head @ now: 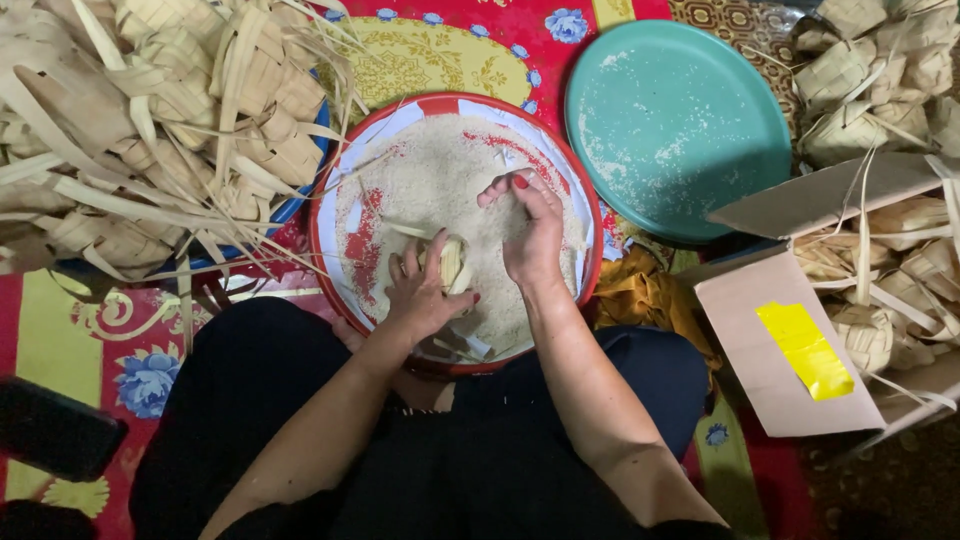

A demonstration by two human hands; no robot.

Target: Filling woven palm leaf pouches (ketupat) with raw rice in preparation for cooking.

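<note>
A round red-rimmed tray (585, 190) holds a spread of raw white rice (430, 180). My left hand (420, 290) grips a small woven palm-leaf pouch (452, 262) over the tray's near side, its leaf tails trailing down. My right hand (530, 230) rests cupped in the rice right beside the pouch, fingers pointing to the far side, grains under the palm. My knees in black trousers flank the tray.
A big heap of empty woven leaf pouches (160, 110) fills a blue basin at the left. A teal plate (675, 120) dusted with rice lies at the right. A cardboard box (800, 350) holds more pouches. A dark phone (50, 430) lies bottom left.
</note>
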